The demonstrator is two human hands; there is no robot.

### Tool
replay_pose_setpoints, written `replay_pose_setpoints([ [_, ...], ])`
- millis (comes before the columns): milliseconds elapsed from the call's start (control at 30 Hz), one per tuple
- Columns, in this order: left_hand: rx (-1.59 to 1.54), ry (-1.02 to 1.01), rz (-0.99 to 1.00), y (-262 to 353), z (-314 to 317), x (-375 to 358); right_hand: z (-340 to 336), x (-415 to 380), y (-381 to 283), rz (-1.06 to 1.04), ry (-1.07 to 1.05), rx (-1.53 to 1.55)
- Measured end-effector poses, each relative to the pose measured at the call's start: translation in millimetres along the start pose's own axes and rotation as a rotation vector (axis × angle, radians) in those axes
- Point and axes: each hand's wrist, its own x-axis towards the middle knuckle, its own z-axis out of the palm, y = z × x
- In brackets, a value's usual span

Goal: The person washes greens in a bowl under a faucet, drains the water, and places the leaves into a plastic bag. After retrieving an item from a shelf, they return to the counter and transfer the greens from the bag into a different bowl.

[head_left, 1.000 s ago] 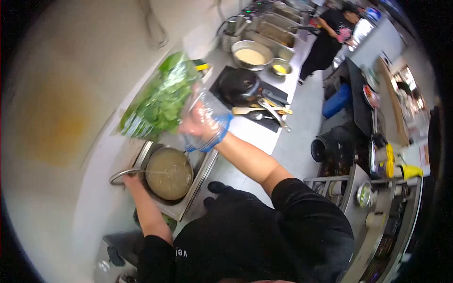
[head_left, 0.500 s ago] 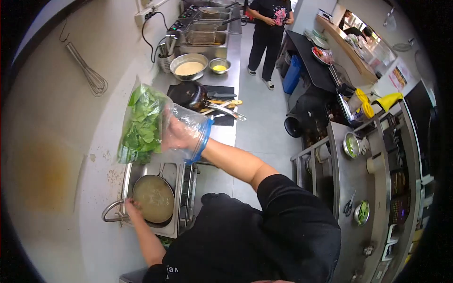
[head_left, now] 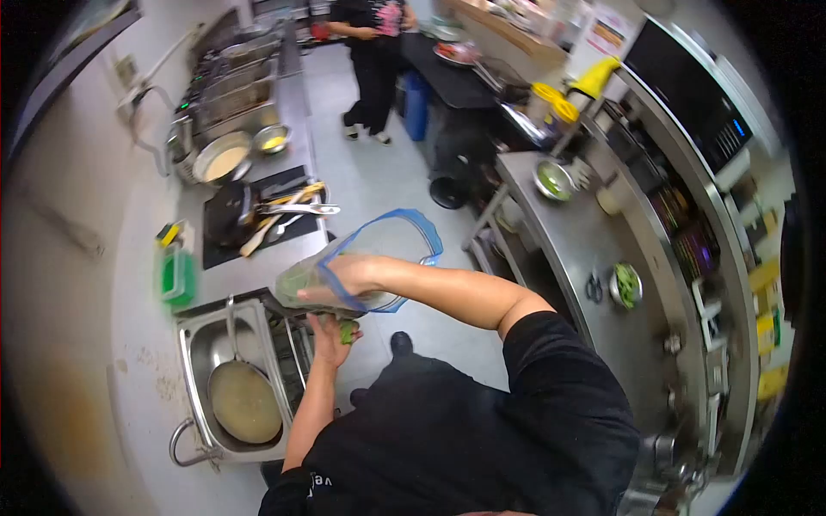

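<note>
A clear plastic zip bag [head_left: 397, 225] with a blue rim hangs in front of me, its mouth towards the right. My right hand [head_left: 348, 279] reaches through the mouth into the bag, its fingers partly blurred behind the plastic and closed around the bag's contents. Pale leafy greens [head_left: 297, 282] show through the far end. Just below the bag, my left hand [head_left: 329, 340] is curled around a bit of green leaf [head_left: 348, 332]; whether it also grips the plastic is hidden.
At lower left, a pan [head_left: 245, 402] of cloudy liquid sits in the sink [head_left: 194, 344] beside a curved faucet [head_left: 178, 443]. Utensils and a dark pan [head_left: 231, 213] lie on the counter. Bowls of greens [head_left: 627, 285] stand on the right-hand steel table [head_left: 572, 249]. A person [head_left: 372, 77] stands ahead.
My view has turned to the right. The bag in my right hand has come lower and nearer my body, away from the wall. My left hand has left the faucet and come under the bag.
</note>
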Motion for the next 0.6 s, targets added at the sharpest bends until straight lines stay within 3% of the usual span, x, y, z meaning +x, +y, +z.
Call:
replay_pose_setpoints([
  [33, 0.009, -0.015, -0.038, -20.2, 18.3, 12.7, 3.7, -21.0, 14.9, 0.029, 0.015, 0.027],
  [133, 0.058, 0.017, -0.19, -59.5, 79.3, 56.1, 16.1, -88.8, 58.0, 0.17, 0.455, -0.104],
  [167, 0.109, -0.035, -0.241, -71.9, 97.2, 71.2, 11.3, -109.3, 74.1, 0.188, 0.476, -0.089],
  [233, 0.178, -0.101, -0.317, -98.5, 134.1, 98.4, -3.3, -154.2, 109.5, 0.244, 0.214, -0.133],
  [367, 0.322, -0.23, -0.451, -178.0, 209.1, 168.7, 0.6, -243.9, 197.8, 0.518, 0.438, 0.122],
  [433, 0.346, -0.332, -0.527, -238.2, 238.9, 217.3, 3.9, -291.9, 249.4, 0.604, 0.515, 0.11],
  [500, 0.384, -0.275, -0.572, -295.7, 297.0, 258.7, 1.9, -331.2, 306.2, 0.672, 0.605, 0.093],
  [600, 0.859, -0.28, -0.657, -378.3, 340.0, 314.2, 27.1, -372.5, 401.6, 0.743, 0.664, 0.008],
])
